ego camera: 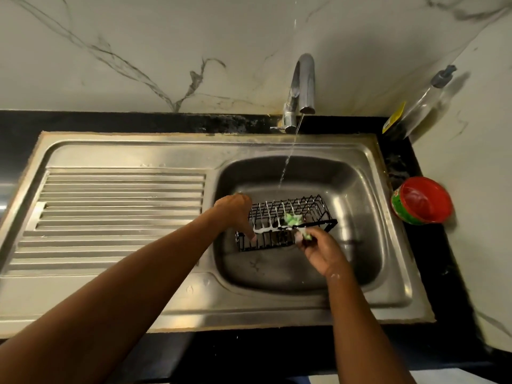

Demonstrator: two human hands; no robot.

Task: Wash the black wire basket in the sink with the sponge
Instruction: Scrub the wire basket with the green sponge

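scrubbing the black wire basket [271, 242], held low in the sink [360, 189], we'd do well to brace it with our left hand [235, 213] gripping its left end while our right hand [318, 252], pinching the green sponge [292, 219], works along each soapy wire.

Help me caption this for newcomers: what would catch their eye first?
In the sink basin, the left hand holds a foam-streaked black wire basket while the right hand presses a green sponge against its rim. Behind them the tap runs a thin stream of water; a red tub sits on the counter at right.
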